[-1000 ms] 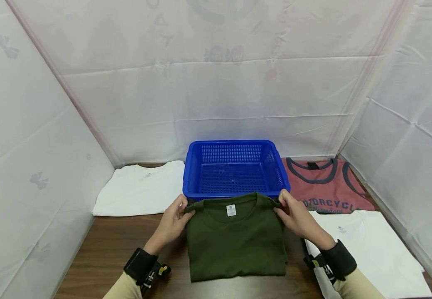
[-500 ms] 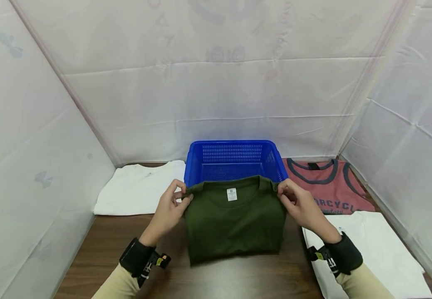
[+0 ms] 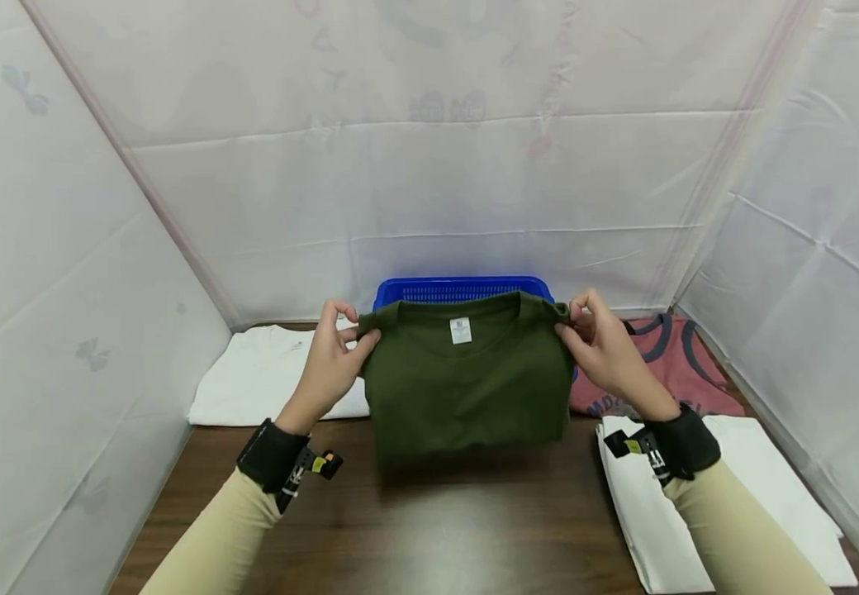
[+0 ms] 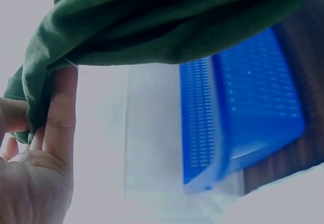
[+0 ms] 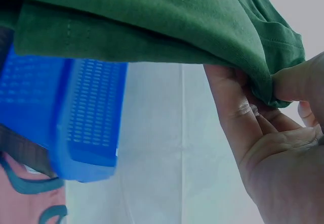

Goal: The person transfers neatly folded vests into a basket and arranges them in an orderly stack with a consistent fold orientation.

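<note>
A folded dark green T-shirt [image 3: 467, 388] with a white neck label hangs between both hands, lifted off the table. My left hand [image 3: 333, 355] pinches its left shoulder corner between thumb and fingers. At the opposite shoulder, my right hand [image 3: 604, 351] pinches the cloth the same way. Behind the shirt stands a blue plastic basket [image 3: 467, 285]; in the head view only its back rim and a little of its sides show. Both wrist views show the green cloth [image 4: 126, 37] raised above the basket [image 5: 91, 113].
A folded white T-shirt [image 3: 251, 376] lies at the back left. On the right are a red T-shirt [image 3: 690, 372] with dark trim and, nearer, folded white shirts [image 3: 756, 496]. White sheeting [image 3: 459, 182] walls the back and sides of the brown wooden table [image 3: 429, 529].
Both hands have raised the green T-shirt from the table and carried it forward. It now covers most of the basket in the head view.
</note>
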A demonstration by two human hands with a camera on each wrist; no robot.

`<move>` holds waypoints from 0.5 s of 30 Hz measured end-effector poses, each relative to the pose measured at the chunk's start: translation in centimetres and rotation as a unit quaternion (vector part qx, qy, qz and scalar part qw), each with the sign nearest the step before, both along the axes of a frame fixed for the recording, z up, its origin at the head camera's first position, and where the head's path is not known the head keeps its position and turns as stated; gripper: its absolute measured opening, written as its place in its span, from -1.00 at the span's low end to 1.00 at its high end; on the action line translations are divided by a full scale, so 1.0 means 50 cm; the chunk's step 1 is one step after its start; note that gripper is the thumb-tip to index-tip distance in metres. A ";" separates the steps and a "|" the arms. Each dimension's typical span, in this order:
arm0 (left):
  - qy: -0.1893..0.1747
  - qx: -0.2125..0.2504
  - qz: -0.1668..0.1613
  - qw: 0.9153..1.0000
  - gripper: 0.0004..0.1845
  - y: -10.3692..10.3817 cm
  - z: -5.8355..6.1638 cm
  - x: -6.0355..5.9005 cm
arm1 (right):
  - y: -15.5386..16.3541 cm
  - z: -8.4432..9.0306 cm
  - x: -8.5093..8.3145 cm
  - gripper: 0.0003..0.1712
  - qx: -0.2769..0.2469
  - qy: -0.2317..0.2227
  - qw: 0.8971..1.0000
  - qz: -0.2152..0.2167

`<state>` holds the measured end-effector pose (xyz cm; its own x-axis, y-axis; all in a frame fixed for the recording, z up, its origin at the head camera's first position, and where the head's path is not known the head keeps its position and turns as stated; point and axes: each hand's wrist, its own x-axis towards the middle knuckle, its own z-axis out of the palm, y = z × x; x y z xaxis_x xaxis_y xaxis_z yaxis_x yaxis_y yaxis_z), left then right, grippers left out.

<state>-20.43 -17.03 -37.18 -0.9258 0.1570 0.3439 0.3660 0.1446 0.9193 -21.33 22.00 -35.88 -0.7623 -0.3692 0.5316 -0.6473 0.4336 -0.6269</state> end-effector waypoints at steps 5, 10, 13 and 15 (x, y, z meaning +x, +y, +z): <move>0.006 -0.008 0.001 1.000 -0.63 -0.001 0.031 -0.042 | -0.012 0.051 -0.011 -0.79 -0.017 -0.019 0.999 0.022; -0.007 -0.003 0.006 1.000 -0.62 -0.003 0.045 -0.085 | -0.031 0.094 -0.017 -0.80 -0.021 -0.046 0.999 0.009; -0.013 0.005 0.003 1.000 -0.62 -0.001 0.049 -0.108 | -0.035 0.103 -0.030 -0.80 -0.025 -0.066 0.998 0.000; -0.013 0.008 0.004 1.000 -0.63 0.000 0.052 -0.120 | -0.036 0.107 -0.039 -0.80 -0.027 -0.077 0.997 -0.003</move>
<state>-26.42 -17.03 -34.60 -0.9357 0.1438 0.3220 0.3407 0.1323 0.9308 -23.30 20.18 -30.55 -0.8389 -0.3383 0.4265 -0.5384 0.4005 -0.7414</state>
